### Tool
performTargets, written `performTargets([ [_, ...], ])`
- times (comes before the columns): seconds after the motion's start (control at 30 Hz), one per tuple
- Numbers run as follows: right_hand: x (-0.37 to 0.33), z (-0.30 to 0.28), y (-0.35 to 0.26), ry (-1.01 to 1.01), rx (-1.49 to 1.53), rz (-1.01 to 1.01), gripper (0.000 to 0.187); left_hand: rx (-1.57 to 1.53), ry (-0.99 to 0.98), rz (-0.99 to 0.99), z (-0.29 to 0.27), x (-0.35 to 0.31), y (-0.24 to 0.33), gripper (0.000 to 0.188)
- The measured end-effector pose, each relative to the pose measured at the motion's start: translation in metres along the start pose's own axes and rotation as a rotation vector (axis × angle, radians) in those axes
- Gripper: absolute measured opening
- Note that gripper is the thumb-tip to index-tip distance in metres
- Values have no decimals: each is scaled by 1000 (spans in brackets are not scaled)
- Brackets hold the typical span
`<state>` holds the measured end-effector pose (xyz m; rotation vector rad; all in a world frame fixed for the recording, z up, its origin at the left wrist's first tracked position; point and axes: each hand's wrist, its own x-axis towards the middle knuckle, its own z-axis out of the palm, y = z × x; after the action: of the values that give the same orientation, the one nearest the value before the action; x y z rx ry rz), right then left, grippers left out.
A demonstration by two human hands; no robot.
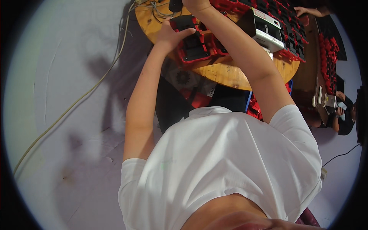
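My left hand point(170, 36) grips the left side of a red and black plastic housing point(195, 51) on a round wooden table. Its thumb lies across the black top, and the other fingers are mostly hidden behind the hand. At the top edge my right hand point(196, 4) is cut off by the frame, so its fingers do not show. Just left of it is the end of a black rounded object point(176, 5), perhaps a tool handle. Whether my right hand holds it cannot be made out.
Rows of similar red and black housings point(289, 27) fill the right of the wooden table point(226, 74), beside a white and black box-shaped device point(268, 30). Cables lie at the back left. Another person's hand point(303, 10) reaches in at upper right; someone sits farther right.
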<state>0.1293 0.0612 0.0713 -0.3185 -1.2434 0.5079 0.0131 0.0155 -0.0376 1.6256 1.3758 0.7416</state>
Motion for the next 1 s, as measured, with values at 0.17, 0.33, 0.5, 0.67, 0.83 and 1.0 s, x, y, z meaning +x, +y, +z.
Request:
performTargets([
  [0.17, 2, 3, 0, -24, -9, -13, 28, -25, -21, 22, -1, -5, 10, 110],
  [0.33, -5, 12, 2, -125, -57, 56, 26, -95, -5, 75, 1, -9, 8, 110],
  [0.5, -2, 16, 16, -112, -334, -201, 25, -136, -30, 114, 2, -8, 7, 110],
  [0.67, 1, 3, 6, -106, -11, 168, 29, -55, -33, 54, 1, -5, 7, 103],
  [0.83, 22, -32, -43, -10, 8, 26, 28, 637, 382, 444, -4, 0, 6, 95],
  [1.0, 43, -73, -112, -29, -173, -14, 31, 593, 179, 729, 57, 32, 64, 88],
])
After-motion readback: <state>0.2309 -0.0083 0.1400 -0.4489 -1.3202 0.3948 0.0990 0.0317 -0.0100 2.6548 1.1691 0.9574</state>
